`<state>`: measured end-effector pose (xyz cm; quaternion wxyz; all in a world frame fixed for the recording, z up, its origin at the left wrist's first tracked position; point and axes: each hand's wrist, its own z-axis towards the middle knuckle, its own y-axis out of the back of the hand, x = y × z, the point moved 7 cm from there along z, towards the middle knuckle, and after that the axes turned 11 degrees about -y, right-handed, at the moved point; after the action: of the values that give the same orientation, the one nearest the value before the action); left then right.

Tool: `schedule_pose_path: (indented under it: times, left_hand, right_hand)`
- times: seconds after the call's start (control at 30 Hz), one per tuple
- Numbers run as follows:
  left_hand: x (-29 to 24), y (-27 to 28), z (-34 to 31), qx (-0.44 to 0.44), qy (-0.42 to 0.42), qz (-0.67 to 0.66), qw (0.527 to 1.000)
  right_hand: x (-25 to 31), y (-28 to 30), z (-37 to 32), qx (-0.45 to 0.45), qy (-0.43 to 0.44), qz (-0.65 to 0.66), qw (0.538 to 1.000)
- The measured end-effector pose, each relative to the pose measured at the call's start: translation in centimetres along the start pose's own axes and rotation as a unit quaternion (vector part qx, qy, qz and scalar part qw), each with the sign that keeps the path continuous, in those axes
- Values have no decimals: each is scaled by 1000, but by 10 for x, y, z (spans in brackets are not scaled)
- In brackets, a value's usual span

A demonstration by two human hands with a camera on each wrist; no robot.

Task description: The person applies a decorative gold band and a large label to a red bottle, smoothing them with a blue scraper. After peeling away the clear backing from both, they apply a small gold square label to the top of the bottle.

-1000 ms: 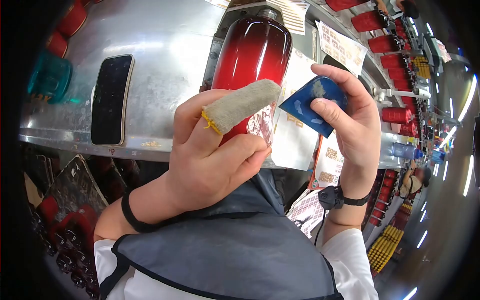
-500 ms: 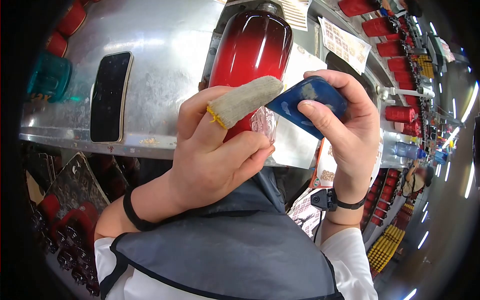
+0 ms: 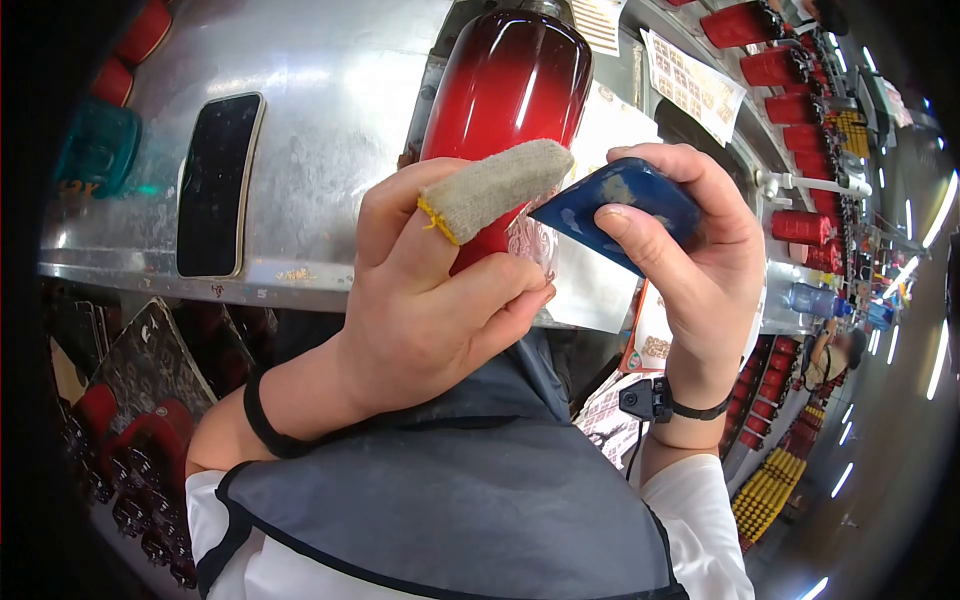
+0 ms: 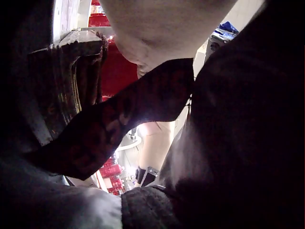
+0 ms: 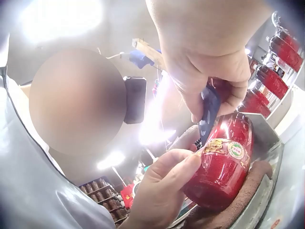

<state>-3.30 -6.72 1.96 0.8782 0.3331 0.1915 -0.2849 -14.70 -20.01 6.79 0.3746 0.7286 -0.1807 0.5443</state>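
A glossy bottle, red shading to near black (image 3: 510, 90), lies on its side on the metal bench. My left hand (image 3: 410, 320) is at its lower end, thumb and fingers pinching the edge of a clear printed film (image 3: 538, 245) at the bottle's surface. A grey knitted sleeve (image 3: 500, 185) with yellow edging covers one left finger, which lies across the bottle. My right hand (image 3: 710, 250) grips a worn blue scraper (image 3: 655, 190) between thumb and fingers, its pointed corner close beside the film. The right wrist view shows a gold label with a green round emblem (image 5: 236, 150) on the bottle.
A phone (image 3: 218, 190) and a teal container (image 3: 100, 150) are on the bench at left. Printed sheets (image 3: 695, 85) lie right of the bottle. A brown cloth roll (image 5: 255, 179) lines the holder under it. Racks of red bottles (image 3: 790, 105) stand far right.
My right hand has brought the scraper left, its corner now close to the film and the sleeved finger. The left hand has shifted slightly right, still pinching the film.
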Motion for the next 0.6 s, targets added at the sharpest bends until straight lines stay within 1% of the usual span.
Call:
schedule_pose_path:
  times: [0.13, 0.2, 0.43, 0.53, 0.6]
  left_hand:
    - [1, 0, -1, -1, 2, -4, 1000]
    - [1, 0, -1, 2, -6, -6, 1000]
    - [1, 0, -1, 3, -5, -3, 1000]
    - [1, 0, -1, 4, -2, -5, 1000]
    - [1, 0, -1, 2, -5, -3, 1000]
  right_hand:
    - [0, 2, 0, -13, 15, -29, 999]
    - [3, 1, -1, -13, 25, -70, 997]
    - [0, 0, -1, -10, 24, -49, 998]
    - [1, -1, -1, -4, 36, -74, 997]
    - [0, -2, -1, 2, 23, -41, 999]
